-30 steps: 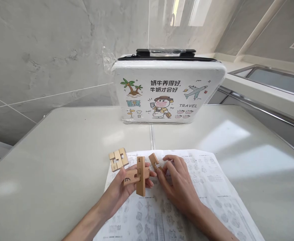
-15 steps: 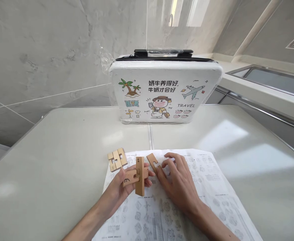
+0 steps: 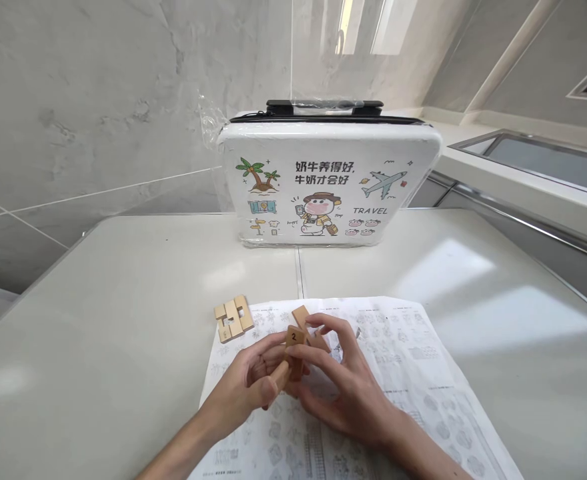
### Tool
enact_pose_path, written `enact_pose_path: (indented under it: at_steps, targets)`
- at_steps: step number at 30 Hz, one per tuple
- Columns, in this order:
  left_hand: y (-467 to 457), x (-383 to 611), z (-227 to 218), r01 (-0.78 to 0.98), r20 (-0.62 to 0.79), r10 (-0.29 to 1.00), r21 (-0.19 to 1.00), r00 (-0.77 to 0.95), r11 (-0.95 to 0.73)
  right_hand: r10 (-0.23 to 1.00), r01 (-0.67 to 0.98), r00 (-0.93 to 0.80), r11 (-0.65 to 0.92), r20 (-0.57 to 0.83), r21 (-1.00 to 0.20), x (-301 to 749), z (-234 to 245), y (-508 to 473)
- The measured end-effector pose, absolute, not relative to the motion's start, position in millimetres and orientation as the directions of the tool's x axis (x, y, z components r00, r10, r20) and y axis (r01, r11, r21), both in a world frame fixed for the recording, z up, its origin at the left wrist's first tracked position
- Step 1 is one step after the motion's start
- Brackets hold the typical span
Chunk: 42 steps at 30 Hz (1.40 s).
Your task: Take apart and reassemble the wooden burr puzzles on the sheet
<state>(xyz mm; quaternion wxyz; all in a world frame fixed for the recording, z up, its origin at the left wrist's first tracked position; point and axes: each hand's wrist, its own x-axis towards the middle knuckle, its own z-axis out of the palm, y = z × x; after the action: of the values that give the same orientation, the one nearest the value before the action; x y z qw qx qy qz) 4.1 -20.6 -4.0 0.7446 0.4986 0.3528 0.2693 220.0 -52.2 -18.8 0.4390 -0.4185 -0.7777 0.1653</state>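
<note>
Wooden block marked 2 is up between the two hands, roughly upright, over the printed sheet, number end on top; more wood shows by the left thumb, mostly covered, so can't tell how it joins. Left hand is closed on the block from the left, fingers curled behind, thumb bent in front. Right hand comes in from the right, also gripping it: one fingertip on the face just below the 2, another digit down near the lower end; its upper finger arches over a second wooden piece, just beyond the block, partly hidden by that hand, can't tell if finger and piece touch. Flat group of pale wooden pieces lies at the far left corner of the sheet, partly over bare table, side by side with gaps between. Sheet carries rows of small drawings, most too faint to read. White case stands upright at the table's far edge, black handle on top, clear plastic wrap bunched at its upper left corner, cartoon cow and TRAVEL on the front
</note>
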Motion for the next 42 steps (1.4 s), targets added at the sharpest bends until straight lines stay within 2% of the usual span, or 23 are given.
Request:
enact_pose_path:
  at_steps: [7,14,18,26,29,35,42]
  targets:
    - [-25,4,-7,-0.083,-0.261,0.777,0.924,0.573,0.372,0.811,0.638,-0.183,0.528,0.555,-0.561,218,-17,-50]
    - [-25,7,-5,-0.014,-0.193,0.811,0.971,0.552,0.240,0.768,0.704,-0.134,0.518,0.626,-0.486,214,-16,-53]
    - [-27,9,-1,0.063,-0.183,0.818,0.982,0.546,0.177,0.739,0.695,-0.173,0.560,0.652,-0.450,211,-19,-54]
    - [-34,17,9,0.239,-0.239,0.841,0.961,0.485,0.136,0.774,0.691,-0.142,0.524,0.617,-0.498,206,-26,-55]
    - [-33,19,9,0.240,-0.251,0.836,0.959,0.488,0.147,0.797,0.680,-0.134,0.506,0.589,-0.530,208,-27,-56]
    - [-31,19,8,0.293,-0.196,0.868,0.954,0.455,0.062,0.829,0.644,-0.135,0.489,0.542,-0.588,207,-30,-60]
    - [-37,20,3,0.364,-0.029,0.911,0.921,0.411,-0.135,0.846,0.623,-0.173,0.491,0.505,-0.609,207,-36,-64]
